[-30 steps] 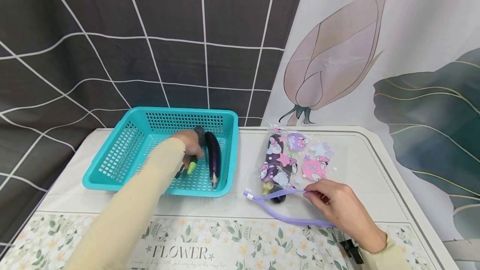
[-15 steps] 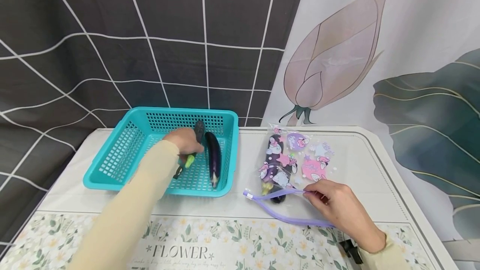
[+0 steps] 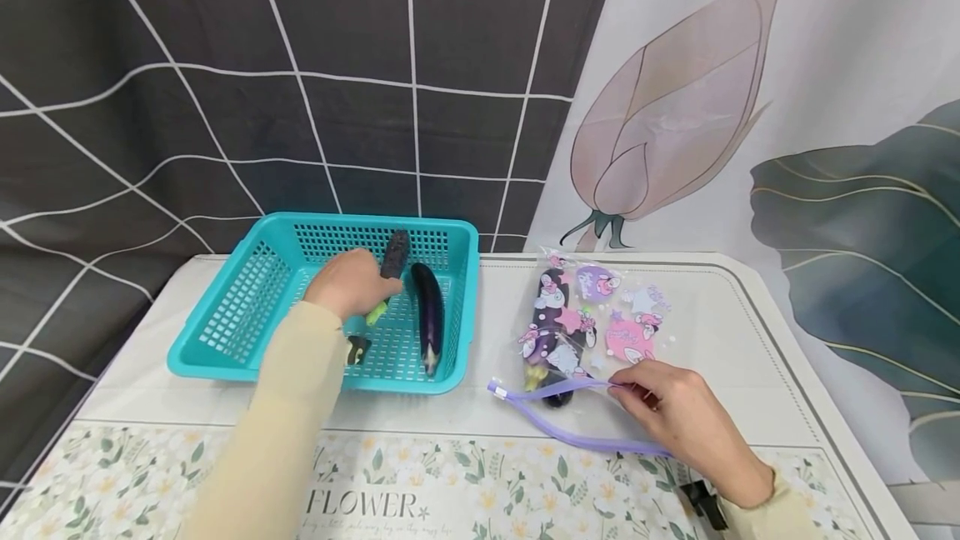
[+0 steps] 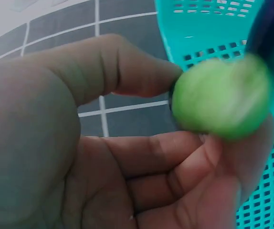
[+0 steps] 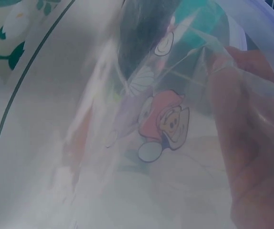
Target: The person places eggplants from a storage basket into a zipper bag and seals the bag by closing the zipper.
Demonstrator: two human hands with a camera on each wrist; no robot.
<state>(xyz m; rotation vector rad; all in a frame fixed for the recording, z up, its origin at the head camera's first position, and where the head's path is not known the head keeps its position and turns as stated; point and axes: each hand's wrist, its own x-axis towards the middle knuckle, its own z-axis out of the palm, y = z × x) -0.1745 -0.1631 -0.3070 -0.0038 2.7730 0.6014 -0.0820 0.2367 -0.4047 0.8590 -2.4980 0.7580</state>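
Observation:
My left hand point(image 3: 347, 283) is over the blue-green basket point(image 3: 210, 361), gripping a dark, bumpy cucumber point(image 3: 394, 255). The cucumber's light green end point(image 4: 220, 98) sits between thumb and fingers in the left wrist view. Beside it in the basket lies a dark purple eggplant point(image 3: 428, 311). On the table my right hand point(image 3: 686, 415) pinches the purple zip edge of a clear printed bag point(image 3: 630, 336), its mouth parted. Dark vegetables point(image 3: 551, 307) lie inside the bag, partly hidden by the cartoon prints. Its film point(image 5: 170, 181) fills the right wrist view.
The table point(image 3: 750, 340) has a white top, with a flower-print strip point(image 3: 525, 490) along the front. A dark gridded cloth point(image 3: 337, 123) and a flower-print curtain point(image 3: 675, 107) hang behind it. A white slider point(image 3: 497, 391) sits at the zip's left corner.
My left hand has drawn back a little to the left and lifted with the cucumber, showing more of its dark end. The right hand and the bag have stayed in place.

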